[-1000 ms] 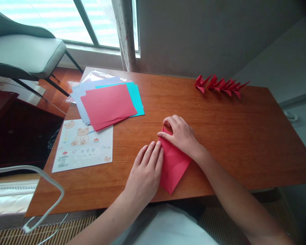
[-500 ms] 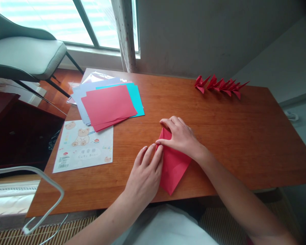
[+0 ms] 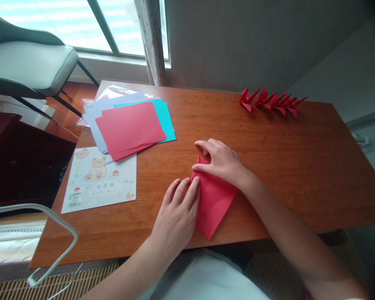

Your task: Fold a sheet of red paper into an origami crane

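Note:
A folded piece of red paper [image 3: 214, 200] with pointed ends lies on the table in front of me. My left hand [image 3: 178, 208] rests along its left edge, fingers stretched out, the forefinger pressing on the edge near the upper end. The left thumb is hidden. Over the upper right part of the paper is my right hand [image 3: 221, 162], its thumb near the left edge and its forefinger raised beyond the top point. A gap shows between that thumb and forefinger. Part of the paper is covered by the right hand.
Red and blue paper sheets [image 3: 131, 129] lie in a stack at the left of the wooden table [image 3: 284, 166]. Below them is a bear-printed sheet [image 3: 96, 187]. Several red origami cranes [image 3: 271, 102] line the far right. A grey chair [image 3: 34, 62] stands beyond the left edge.
My right thumb and fingers have shifted slightly up, opening a small gap from the left forefinger. My left hand stays at the paper's edge. The view has moved slightly.

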The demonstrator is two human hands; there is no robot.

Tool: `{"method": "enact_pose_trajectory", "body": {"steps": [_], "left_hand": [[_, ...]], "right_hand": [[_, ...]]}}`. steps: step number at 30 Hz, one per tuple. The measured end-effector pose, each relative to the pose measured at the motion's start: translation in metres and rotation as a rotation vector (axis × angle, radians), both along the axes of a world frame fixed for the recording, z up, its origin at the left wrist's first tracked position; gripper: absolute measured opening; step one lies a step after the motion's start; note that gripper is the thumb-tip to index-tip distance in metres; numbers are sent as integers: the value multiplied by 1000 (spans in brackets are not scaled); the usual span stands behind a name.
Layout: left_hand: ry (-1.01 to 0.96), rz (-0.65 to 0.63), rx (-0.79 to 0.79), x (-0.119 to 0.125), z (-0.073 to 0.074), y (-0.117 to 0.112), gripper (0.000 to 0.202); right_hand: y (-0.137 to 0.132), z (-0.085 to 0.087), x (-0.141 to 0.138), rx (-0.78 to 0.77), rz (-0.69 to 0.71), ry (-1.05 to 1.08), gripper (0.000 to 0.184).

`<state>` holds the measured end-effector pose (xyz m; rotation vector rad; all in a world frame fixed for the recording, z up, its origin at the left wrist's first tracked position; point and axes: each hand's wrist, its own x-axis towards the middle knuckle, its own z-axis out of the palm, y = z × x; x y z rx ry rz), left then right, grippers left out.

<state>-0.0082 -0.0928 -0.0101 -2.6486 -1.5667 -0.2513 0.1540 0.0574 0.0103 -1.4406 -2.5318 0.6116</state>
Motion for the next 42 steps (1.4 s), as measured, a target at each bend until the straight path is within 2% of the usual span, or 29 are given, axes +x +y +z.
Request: {"method": "enact_pose_trajectory", "body": {"steps": [6,11,16,25,33,38,42], "left_hand": [[-4,-1,-10,0,0,0,48],[-3,6,-12,0,-1,-1,48],[-3,12,-16,0,-1,-1,48],[-16,9,-18,0,-2,0,48],[-28,3,-19,-1,-1,0,49],[-32,3,-26,-1,0,0,50],[-49,4,-27,-1,0,0,50]], "right_hand": [[12,-1,2,-43,-21,84,42],[18,-5,3,-68,-20,136,39],[23,-8,3,-122,-89,201,29],[21,-10,3,-100,-91,146,39],[19,-9,4,-82,-63,150,40],[20,-10,6,-128,-83,222,31],[18,-10,4,-95,-81,168,38]]}}
